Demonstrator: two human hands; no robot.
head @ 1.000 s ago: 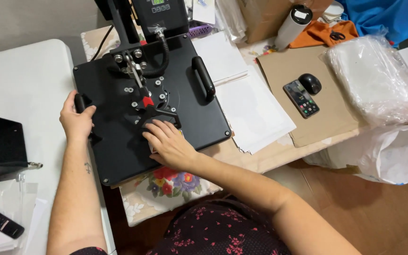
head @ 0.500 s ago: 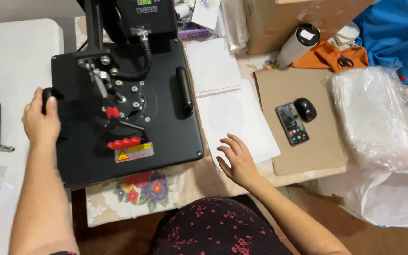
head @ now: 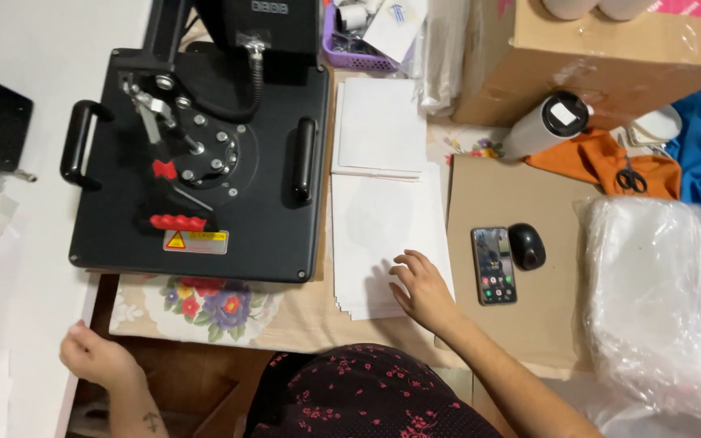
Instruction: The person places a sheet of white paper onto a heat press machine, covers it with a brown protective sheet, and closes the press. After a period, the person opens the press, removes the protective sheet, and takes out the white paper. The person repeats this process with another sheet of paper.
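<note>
Head view, looking down on a crowded worktable. Right hand (head: 423, 290) rests palm down on the near stack of white paper sheets (head: 387, 235), fingers spread and flat, gripping nothing. That stack lies on the table just right of the black heat press (head: 204, 154), its near edge close to the table's front. A second stack of white sheets (head: 380, 126) lies just beyond it, overlapping its far end.

Left hand (head: 95, 357) is low at the left, off the press, at the front edge of the white table (head: 34, 292); fingers curled loosely, nothing seen in them. Whether it touches the edge, cannot tell.

Press is closed flat, black handles on both sides, red knob on top. A floral cloth (head: 204, 304) shows under its near edge.

Right of the paper: brown cardboard sheet (head: 488, 195) carrying a phone (head: 494, 265) and a black mouse (head: 526, 246), side by side. Further right, a bundle of clear plastic bags (head: 663, 292). Beyond: white tumbler (head: 545, 126), orange cloth (head: 602, 158) with scissors (head: 630, 177), cardboard box (head: 594, 57).
</note>
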